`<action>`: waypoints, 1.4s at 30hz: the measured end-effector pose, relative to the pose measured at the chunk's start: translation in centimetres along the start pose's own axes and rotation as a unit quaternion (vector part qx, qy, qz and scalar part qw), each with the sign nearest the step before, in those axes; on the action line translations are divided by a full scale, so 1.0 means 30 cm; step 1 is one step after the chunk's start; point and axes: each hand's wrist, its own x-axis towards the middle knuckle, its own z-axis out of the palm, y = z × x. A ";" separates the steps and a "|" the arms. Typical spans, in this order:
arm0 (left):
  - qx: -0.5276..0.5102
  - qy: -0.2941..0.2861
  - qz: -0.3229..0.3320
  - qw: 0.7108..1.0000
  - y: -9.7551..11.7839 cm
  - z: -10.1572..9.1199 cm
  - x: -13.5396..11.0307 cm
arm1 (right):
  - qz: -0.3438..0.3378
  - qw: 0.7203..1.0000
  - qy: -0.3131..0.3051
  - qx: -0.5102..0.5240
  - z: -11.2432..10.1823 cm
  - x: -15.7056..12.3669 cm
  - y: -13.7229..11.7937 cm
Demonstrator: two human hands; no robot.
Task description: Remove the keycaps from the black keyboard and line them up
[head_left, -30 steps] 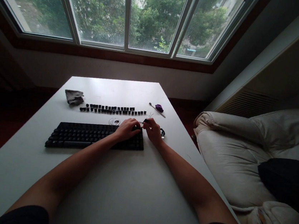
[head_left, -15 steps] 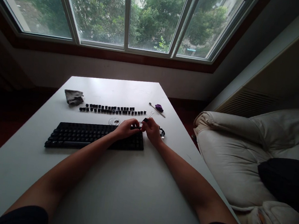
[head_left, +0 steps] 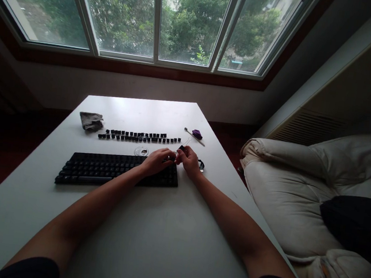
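The black keyboard [head_left: 98, 167] lies on the white table, its right end partly under my hands. My left hand [head_left: 159, 160] is over its upper right part, fingers bent and closed together near my right fingertips; what they pinch is hidden. My right hand [head_left: 188, 161] is closed just off the keyboard's right corner, gripping a wire keycap puller [head_left: 188, 141] whose thin wire ends stick up. A small black piece, likely a keycap [head_left: 181, 148], shows between the hands. Several loose black keycaps [head_left: 138, 138] stand in two rows behind the keyboard.
A clear round dish [head_left: 141, 151] sits behind the keyboard. A grey cloth [head_left: 91, 121] lies at the back left. A brush [head_left: 194, 136] and a purple item [head_left: 197, 134] lie at the back right. A black cable [head_left: 201, 165] is beside my right hand. A sofa [head_left: 276, 189] stands right.
My left fingers have shifted slightly and flattened a little beside the right hand. The small black piece has turned slightly; the right hand has hardly moved.
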 end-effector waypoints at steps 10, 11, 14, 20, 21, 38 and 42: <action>-0.050 0.044 0.075 0.995 -0.035 0.013 0.010 | -0.009 0.999 0.012 -0.036 0.010 -0.010 -0.020; -0.056 0.042 0.076 0.995 -0.037 0.012 0.010 | -0.013 0.999 0.016 -0.044 0.011 -0.012 -0.021; -0.062 0.036 0.070 0.995 -0.037 0.008 0.011 | -0.016 0.998 0.023 -0.054 0.015 -0.017 -0.026; -0.007 0.037 0.079 0.996 -0.035 0.012 0.008 | 0.002 0.999 0.011 -0.046 0.015 -0.015 -0.036; 0.011 0.037 0.079 0.996 -0.033 0.013 0.008 | 0.008 0.999 0.008 -0.043 0.015 -0.013 -0.035; -0.057 0.112 -0.044 0.991 -0.023 -0.018 0.031 | -0.009 0.991 0.132 -0.017 -0.007 -0.001 -0.037; -0.085 0.110 -0.108 0.984 -0.065 -0.035 0.076 | -0.058 0.973 0.216 -0.061 -0.072 0.034 -0.056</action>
